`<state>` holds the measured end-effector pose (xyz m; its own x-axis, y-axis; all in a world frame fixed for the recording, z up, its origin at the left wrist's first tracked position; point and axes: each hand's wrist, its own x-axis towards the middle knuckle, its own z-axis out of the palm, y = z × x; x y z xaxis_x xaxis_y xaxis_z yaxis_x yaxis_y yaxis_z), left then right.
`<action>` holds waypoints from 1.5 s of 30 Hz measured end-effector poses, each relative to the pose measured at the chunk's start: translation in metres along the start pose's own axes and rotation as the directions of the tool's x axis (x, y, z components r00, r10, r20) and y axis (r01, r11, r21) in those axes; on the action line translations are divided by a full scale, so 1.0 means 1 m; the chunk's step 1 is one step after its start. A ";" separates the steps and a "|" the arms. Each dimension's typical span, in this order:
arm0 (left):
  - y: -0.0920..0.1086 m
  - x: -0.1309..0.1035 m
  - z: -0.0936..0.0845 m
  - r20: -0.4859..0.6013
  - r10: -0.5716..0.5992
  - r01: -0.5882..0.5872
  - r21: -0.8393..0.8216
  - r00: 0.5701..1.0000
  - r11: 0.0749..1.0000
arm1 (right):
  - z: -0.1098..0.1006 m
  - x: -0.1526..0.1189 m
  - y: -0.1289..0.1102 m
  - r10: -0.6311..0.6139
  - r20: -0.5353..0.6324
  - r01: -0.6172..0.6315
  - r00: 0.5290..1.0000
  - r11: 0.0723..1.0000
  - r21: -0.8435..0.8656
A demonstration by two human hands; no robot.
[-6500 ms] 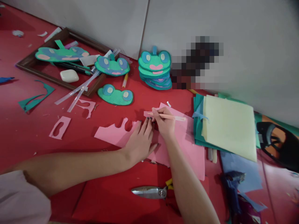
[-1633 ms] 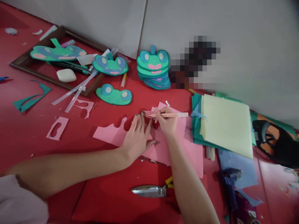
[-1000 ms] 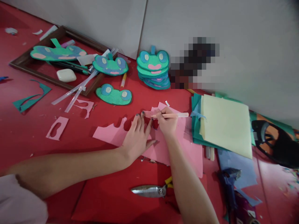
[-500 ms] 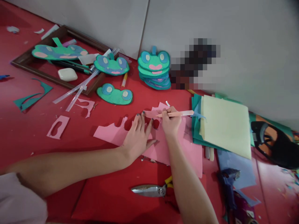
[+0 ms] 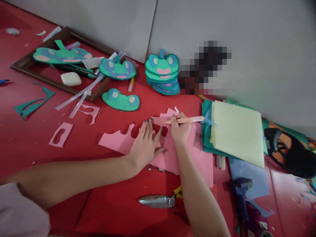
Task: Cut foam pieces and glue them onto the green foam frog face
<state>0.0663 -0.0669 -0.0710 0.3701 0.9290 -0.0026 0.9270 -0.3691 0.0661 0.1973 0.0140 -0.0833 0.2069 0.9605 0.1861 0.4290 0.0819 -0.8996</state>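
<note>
Head view, now: what's nearest?

Scissors (image 5: 156, 201), blades to the L, handles partly hidden by R forearm (image 5: 197, 187). Then the hands.

Which step's in hand?

Marking, I'd judge. R hand (image 5: 181, 131) has the pen (image 5: 195, 119) low over pink sheet (image 5: 197, 158), tip at or just above the pink. Can't tell if touching.

What's the next move call for?

Prob. a steady tip & a flat sheet; care too, w/ the L fingers (image 5: 142, 131) so near the tip.

Pose?

L forearm (image 5: 93, 172) comes in from the L; L hand (image 5: 144, 144) palm-down on the pink, gripping nothing, index set apart from the others, thumb out sideways. R forearm rises from the bottom edge; thumb + fingers clamped on the pen, which lies near level, butt end to the R.

Sheet's where?

On red table (image 5: 29, 138), under both hands, ragged cut edges on the far side.

Farther off?

Pale yellow sheets (image 5: 238, 131) to the R; green frog-like piece (image 5: 120, 102) beyond L hand; white case (image 5: 70, 79) at wooden frame (image 5: 40, 79); frog-face stack (image 5: 162, 77) by the wall (image 5: 222, 19).
</note>
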 end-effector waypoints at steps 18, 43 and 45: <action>0.000 0.002 -0.001 0.011 -0.024 0.024 -0.036 1.000 0.999 | -0.001 0.000 0.010 -0.019 -0.022 0.018 1.000 0.999 -0.037; 0.001 0.001 -0.001 0.007 -0.018 0.018 -0.018 1.000 1.000 | 0.003 -0.001 -0.002 -0.072 0.147 0.076 0.987 0.997 -0.023; 0.001 0.002 -0.001 0.010 -0.018 0.018 -0.018 1.000 1.000 | 0.002 -0.001 0.000 -0.082 0.127 0.088 0.988 0.995 -0.043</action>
<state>0.0675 -0.0656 -0.0704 0.3542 0.9351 -0.0138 0.9322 -0.3518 0.0845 0.1952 0.0137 -0.0842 0.0575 0.9765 0.2076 0.4827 0.1548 -0.8620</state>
